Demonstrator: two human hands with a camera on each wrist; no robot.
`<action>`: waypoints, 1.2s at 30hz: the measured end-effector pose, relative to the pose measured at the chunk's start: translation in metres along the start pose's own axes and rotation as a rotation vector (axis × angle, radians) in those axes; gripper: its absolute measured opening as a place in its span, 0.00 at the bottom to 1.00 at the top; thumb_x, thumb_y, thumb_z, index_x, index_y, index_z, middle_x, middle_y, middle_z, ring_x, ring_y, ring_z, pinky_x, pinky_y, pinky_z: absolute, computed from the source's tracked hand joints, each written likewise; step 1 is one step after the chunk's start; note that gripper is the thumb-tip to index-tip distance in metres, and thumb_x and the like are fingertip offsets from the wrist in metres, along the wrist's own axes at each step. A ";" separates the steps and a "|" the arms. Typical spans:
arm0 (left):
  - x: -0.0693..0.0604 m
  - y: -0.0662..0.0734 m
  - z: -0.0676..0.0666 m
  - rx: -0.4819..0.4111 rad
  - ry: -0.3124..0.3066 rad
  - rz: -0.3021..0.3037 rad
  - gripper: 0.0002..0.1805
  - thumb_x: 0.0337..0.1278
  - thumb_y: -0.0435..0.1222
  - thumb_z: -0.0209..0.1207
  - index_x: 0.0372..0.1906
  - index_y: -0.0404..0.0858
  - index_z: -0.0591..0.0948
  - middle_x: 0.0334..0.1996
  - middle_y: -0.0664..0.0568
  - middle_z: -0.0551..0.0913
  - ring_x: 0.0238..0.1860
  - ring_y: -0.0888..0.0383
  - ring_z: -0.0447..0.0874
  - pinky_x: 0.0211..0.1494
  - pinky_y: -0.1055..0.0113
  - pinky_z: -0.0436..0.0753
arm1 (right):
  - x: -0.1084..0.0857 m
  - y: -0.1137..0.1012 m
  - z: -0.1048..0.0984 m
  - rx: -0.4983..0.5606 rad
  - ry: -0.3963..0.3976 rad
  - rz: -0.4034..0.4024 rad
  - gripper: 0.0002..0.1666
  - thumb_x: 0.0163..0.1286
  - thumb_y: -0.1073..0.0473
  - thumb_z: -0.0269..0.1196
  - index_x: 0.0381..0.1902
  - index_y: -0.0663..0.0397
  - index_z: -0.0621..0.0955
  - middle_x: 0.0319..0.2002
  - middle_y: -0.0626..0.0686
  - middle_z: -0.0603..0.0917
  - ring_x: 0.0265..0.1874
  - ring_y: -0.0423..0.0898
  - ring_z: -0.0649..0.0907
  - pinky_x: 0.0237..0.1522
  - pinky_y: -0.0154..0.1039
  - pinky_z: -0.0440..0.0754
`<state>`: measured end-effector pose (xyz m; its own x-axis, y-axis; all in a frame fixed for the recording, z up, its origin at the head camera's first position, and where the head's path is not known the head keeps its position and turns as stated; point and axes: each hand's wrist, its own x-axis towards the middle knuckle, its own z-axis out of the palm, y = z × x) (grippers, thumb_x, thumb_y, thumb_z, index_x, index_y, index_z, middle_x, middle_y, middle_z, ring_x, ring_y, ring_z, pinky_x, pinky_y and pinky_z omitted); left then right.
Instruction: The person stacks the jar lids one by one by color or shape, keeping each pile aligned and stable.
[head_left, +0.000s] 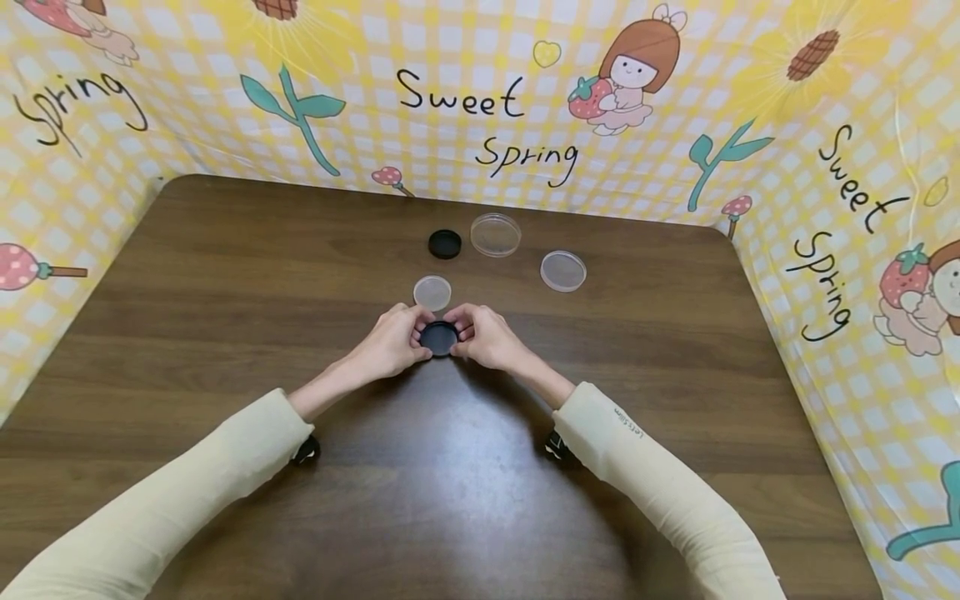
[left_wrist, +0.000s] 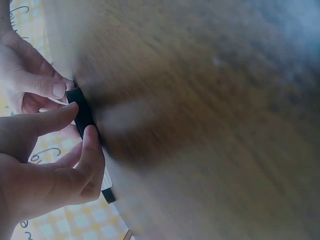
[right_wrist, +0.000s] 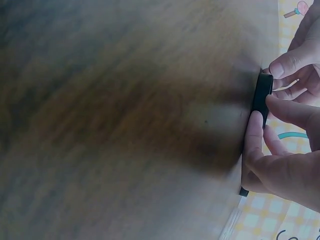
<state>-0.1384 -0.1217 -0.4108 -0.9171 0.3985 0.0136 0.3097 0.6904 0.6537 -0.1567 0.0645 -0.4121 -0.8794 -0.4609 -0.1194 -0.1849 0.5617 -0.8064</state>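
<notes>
A round black dish [head_left: 438, 339] lies on the brown table, held between both hands. My left hand [head_left: 393, 340] grips its left edge and my right hand [head_left: 486, 337] its right edge, with thumbs at the near side. In the left wrist view the dark rim [left_wrist: 83, 114] shows between the fingertips of the left hand [left_wrist: 55, 170]. The right wrist view shows the same rim [right_wrist: 262, 95] pinched by the right hand [right_wrist: 285, 155]. Just beyond the fingers is a small clear round dish [head_left: 432, 293].
Farther back on the table [head_left: 300, 250] are another black dish [head_left: 445, 244], a large clear dish [head_left: 496, 235] and a clear dish [head_left: 563, 272] to the right. A patterned yellow checked cloth [head_left: 420, 150] stands along the back and both sides.
</notes>
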 end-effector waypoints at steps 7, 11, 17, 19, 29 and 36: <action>-0.002 0.002 0.000 0.013 0.002 0.002 0.21 0.44 0.23 0.68 0.48 0.27 0.78 0.32 0.44 0.75 0.41 0.49 0.71 0.46 0.56 0.74 | 0.000 0.001 0.001 0.001 0.010 -0.003 0.25 0.52 0.74 0.69 0.51 0.65 0.79 0.38 0.57 0.82 0.38 0.48 0.82 0.42 0.32 0.79; 0.001 0.004 0.000 0.015 -0.001 0.003 0.21 0.45 0.24 0.67 0.49 0.27 0.77 0.31 0.43 0.75 0.42 0.49 0.70 0.47 0.55 0.74 | 0.000 0.000 -0.002 -0.015 0.009 0.001 0.25 0.53 0.74 0.69 0.52 0.65 0.79 0.38 0.58 0.82 0.38 0.48 0.83 0.42 0.33 0.79; -0.001 0.005 -0.003 0.008 -0.014 0.004 0.23 0.47 0.24 0.66 0.51 0.26 0.76 0.34 0.42 0.76 0.42 0.49 0.70 0.46 0.56 0.74 | 0.001 0.000 -0.006 -0.030 -0.024 -0.016 0.26 0.54 0.72 0.69 0.53 0.65 0.79 0.40 0.59 0.82 0.39 0.48 0.82 0.43 0.32 0.79; -0.002 0.003 -0.005 0.005 -0.019 0.004 0.23 0.48 0.24 0.66 0.52 0.26 0.76 0.35 0.42 0.76 0.42 0.49 0.70 0.46 0.56 0.74 | 0.000 0.000 -0.008 -0.017 -0.044 -0.014 0.26 0.56 0.72 0.69 0.54 0.64 0.78 0.41 0.59 0.81 0.39 0.48 0.82 0.44 0.32 0.79; 0.000 -0.003 -0.017 -0.021 -0.047 -0.025 0.23 0.53 0.26 0.63 0.55 0.24 0.74 0.39 0.40 0.76 0.41 0.47 0.74 0.46 0.57 0.75 | 0.000 0.004 -0.022 0.069 -0.077 0.008 0.26 0.57 0.73 0.68 0.55 0.64 0.77 0.43 0.60 0.80 0.40 0.48 0.82 0.43 0.34 0.80; 0.004 -0.012 -0.020 -0.031 -0.017 -0.022 0.23 0.54 0.25 0.60 0.56 0.22 0.73 0.40 0.37 0.78 0.41 0.45 0.78 0.46 0.55 0.78 | 0.007 0.010 -0.030 0.046 -0.058 0.037 0.25 0.58 0.71 0.68 0.55 0.62 0.78 0.45 0.59 0.80 0.41 0.48 0.81 0.44 0.33 0.79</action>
<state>-0.1507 -0.1402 -0.4031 -0.9192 0.3937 -0.0136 0.2813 0.6802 0.6769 -0.1774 0.0872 -0.4039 -0.8579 -0.4805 -0.1819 -0.1314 0.5475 -0.8264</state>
